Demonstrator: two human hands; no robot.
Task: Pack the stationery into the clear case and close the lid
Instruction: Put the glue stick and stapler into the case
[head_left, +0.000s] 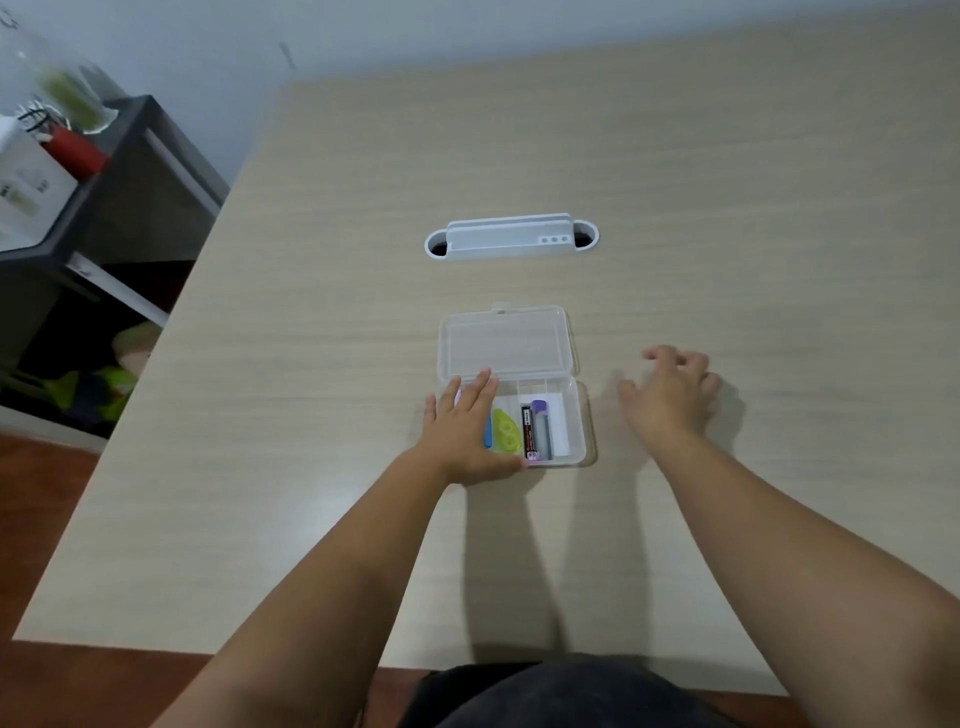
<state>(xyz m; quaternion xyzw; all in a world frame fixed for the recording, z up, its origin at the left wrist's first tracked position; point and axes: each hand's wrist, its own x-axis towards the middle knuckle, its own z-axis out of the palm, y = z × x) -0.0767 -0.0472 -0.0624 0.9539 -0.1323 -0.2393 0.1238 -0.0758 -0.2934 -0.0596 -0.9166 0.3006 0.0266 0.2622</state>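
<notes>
The clear case (581, 415) lies open on the table, its lid (506, 343) folded back flat on the far side. Inside the tray lie a blue item (488, 434), a yellow-green correction tape (506, 430), a black lead tube (528, 431), a purple-capped lead tube (542, 428) and a white piece (560, 423). My left hand (462, 434) rests flat on the left part of the tray, fingers spread, covering that end. My right hand (670, 395) hovers to the right of the case, fingers loosely curled, holding nothing.
A white cable-port cover (511, 236) is set into the light wood table (727, 260) beyond the case. The table's left edge drops to a dark shelf unit (130, 208) with boxes and clutter. The near edge runs just in front of my body.
</notes>
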